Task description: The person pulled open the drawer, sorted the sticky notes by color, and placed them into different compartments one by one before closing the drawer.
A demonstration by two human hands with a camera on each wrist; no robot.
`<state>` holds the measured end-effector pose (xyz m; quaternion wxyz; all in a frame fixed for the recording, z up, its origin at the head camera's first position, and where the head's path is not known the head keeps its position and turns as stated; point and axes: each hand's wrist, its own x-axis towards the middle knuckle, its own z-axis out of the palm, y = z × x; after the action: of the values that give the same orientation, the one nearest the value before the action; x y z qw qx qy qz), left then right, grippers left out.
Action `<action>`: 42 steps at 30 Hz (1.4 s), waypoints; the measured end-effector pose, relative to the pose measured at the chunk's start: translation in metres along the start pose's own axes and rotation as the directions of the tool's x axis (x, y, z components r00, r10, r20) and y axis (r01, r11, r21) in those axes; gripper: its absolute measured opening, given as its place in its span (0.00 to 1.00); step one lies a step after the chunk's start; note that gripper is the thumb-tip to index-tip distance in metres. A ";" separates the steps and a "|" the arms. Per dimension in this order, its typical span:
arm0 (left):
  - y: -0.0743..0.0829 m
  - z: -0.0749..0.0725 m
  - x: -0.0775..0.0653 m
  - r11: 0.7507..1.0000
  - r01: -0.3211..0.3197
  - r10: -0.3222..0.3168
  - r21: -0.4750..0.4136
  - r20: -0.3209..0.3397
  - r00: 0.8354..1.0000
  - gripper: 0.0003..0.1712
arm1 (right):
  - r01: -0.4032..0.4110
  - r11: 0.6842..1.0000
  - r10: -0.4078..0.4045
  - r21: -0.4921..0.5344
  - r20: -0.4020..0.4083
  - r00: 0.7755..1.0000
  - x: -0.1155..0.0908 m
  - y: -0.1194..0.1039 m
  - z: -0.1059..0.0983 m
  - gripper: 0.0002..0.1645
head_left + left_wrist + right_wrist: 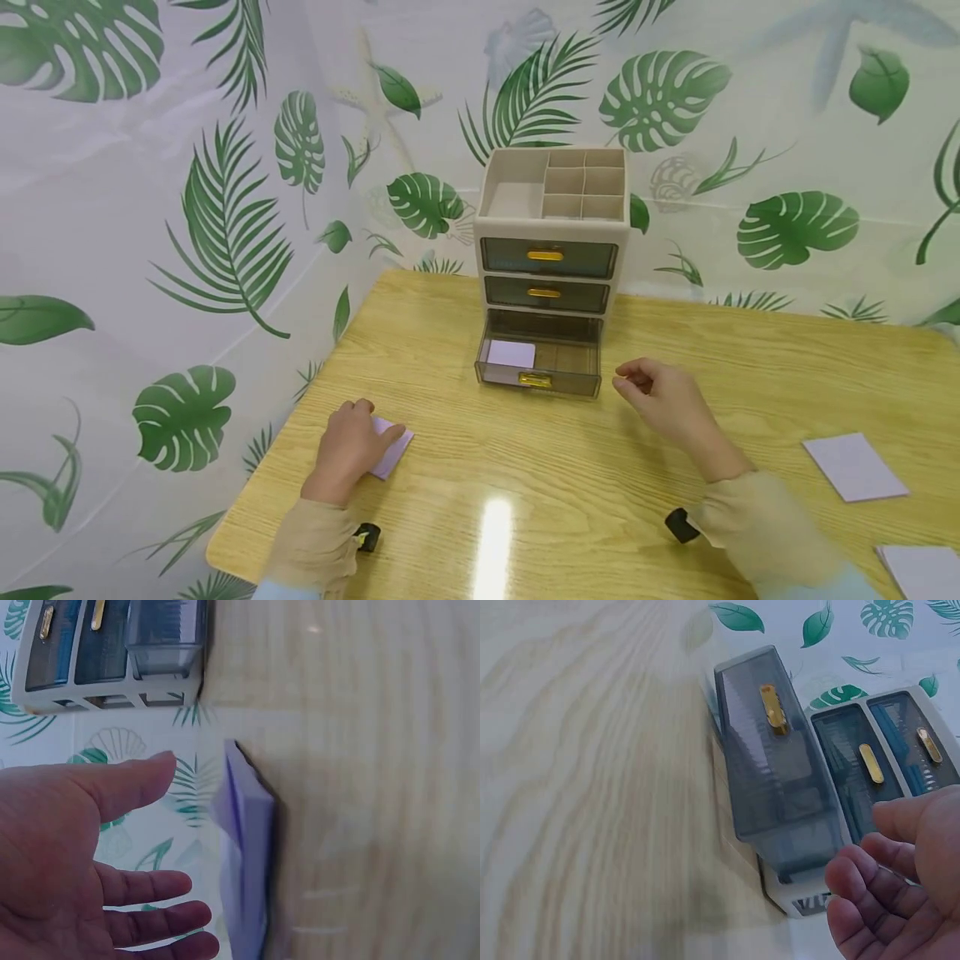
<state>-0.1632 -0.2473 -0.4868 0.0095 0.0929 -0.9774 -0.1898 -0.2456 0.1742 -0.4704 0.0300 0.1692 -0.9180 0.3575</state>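
My left hand (350, 446) is over a small lilac paper pad (390, 452) at the table's left side. In the left wrist view, thumb and fingers spread apart beside the pad (251, 855), whose upper sheets lift at one edge. My right hand (666, 400) hangs loosely curled, with nothing in it, just right of the pulled-out bottom drawer (558, 383). This smoky clear drawer with a gold handle holds a lilac paper piece (512, 354) in its left part. The right wrist view has the loosely bent fingers (847, 877) near the drawer front (776, 750).
The beige desktop organizer (553, 227) stands against the leaf-patterned backdrop (675, 100), its upper two drawers (551, 257) closed and its top divided into compartments. Two more lilac paper stacks (857, 467) lie on the wooden table (450, 467) at the right.
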 end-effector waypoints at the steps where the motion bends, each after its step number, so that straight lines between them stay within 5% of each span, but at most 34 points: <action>1: -0.003 0.001 -0.001 1.000 0.002 -0.002 0.011 -0.002 1.000 0.37 | -0.018 1.000 0.018 0.004 0.000 1.000 0.001 -0.001 0.003 0.19; 17: -0.013 0.003 -0.009 0.995 0.017 -0.018 0.098 0.012 1.000 0.39 | -0.139 0.981 0.148 0.134 -0.057 0.987 0.009 0.002 0.040 0.26; 42: -0.014 0.008 -0.007 0.998 0.036 -0.035 0.054 -0.008 0.999 0.39 | -0.136 0.970 0.154 0.199 -0.079 0.985 0.010 0.010 0.051 0.26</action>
<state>-0.1541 -0.2553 -0.4993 0.0069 0.1110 -0.9803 -0.1631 -0.2551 0.1448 -0.5131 0.0302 0.0867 -0.8864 0.4537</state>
